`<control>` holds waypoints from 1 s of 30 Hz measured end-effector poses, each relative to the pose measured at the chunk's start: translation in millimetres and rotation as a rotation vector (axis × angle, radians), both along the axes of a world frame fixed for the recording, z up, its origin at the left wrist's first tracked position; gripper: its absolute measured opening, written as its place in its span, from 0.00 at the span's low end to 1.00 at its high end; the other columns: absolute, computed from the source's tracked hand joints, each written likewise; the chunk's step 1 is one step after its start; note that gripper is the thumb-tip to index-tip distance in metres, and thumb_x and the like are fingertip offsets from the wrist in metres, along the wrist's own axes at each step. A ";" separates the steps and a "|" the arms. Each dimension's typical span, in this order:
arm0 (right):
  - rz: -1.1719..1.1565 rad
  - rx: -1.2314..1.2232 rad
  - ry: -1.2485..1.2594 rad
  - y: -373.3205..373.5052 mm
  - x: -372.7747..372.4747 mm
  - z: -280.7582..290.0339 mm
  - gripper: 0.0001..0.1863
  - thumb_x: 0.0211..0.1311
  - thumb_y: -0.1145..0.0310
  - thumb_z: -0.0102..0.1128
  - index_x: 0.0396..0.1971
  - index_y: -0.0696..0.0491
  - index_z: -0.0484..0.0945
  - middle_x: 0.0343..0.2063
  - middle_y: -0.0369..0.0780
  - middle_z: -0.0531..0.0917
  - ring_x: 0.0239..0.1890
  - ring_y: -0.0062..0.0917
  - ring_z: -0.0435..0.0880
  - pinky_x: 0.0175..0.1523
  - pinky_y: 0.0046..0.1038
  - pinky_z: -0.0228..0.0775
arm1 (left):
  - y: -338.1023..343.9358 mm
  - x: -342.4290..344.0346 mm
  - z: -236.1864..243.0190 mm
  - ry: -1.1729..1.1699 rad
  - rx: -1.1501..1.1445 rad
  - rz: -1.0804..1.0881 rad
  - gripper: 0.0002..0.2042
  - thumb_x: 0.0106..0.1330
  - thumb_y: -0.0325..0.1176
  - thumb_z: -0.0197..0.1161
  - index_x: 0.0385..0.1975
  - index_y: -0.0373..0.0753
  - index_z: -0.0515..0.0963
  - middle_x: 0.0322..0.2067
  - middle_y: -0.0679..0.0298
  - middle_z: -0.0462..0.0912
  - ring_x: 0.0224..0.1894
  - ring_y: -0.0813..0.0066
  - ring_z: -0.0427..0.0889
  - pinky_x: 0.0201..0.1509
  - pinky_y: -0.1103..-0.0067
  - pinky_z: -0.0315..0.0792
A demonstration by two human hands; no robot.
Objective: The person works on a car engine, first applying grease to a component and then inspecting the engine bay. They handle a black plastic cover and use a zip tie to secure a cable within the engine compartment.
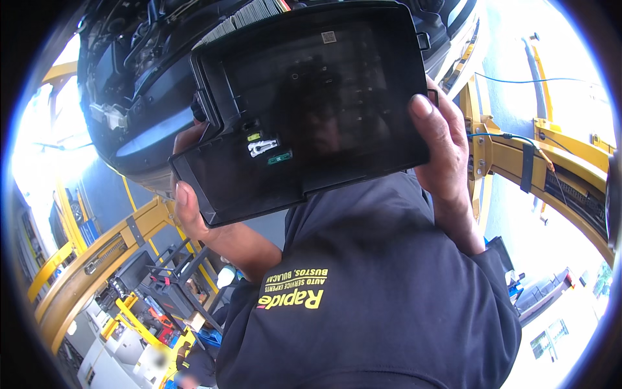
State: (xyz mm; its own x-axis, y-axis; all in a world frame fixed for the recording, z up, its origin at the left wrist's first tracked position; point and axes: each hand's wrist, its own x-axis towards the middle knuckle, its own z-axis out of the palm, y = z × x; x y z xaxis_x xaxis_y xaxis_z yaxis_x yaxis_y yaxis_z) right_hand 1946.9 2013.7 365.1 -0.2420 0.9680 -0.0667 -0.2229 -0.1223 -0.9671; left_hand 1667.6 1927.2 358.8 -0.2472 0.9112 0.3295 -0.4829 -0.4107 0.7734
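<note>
I hold a black plastic fuse box cover (363,123) in both hands, its hollow inner side turned toward me. My left hand (189,206) is closed on its lower left corner, thumb over the rim. On the right edge, my right hand (447,146) grips it with the thumb at the rim near a side clip. Inside the cover sit a white fuse puller (262,148), a small yellow-green fuse (253,137) above it and a green fuse (280,158) below it. The glossy inner face shows a reflection. Most of my fingers are hidden behind the cover.
Beyond the cover stands a dark car (139,146), its engine bay (123,48) exposed. Yellow lift arms (512,162) and another yellow beam (103,259) flank me. A black tool cart (172,279) stands lower left; near it, a person in dark clothing (197,363) is partly visible.
</note>
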 end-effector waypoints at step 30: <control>-0.003 0.008 0.000 0.4 2.9 1.6 0.23 0.74 0.51 0.61 0.55 0.56 0.79 0.33 0.32 0.79 0.38 0.13 0.77 0.45 0.19 0.67 | -35.3 -23.5 -17.0 0.417 -0.419 0.499 0.35 0.71 0.46 0.49 0.68 0.18 0.61 0.60 0.40 0.75 0.58 0.57 0.81 0.63 0.70 0.76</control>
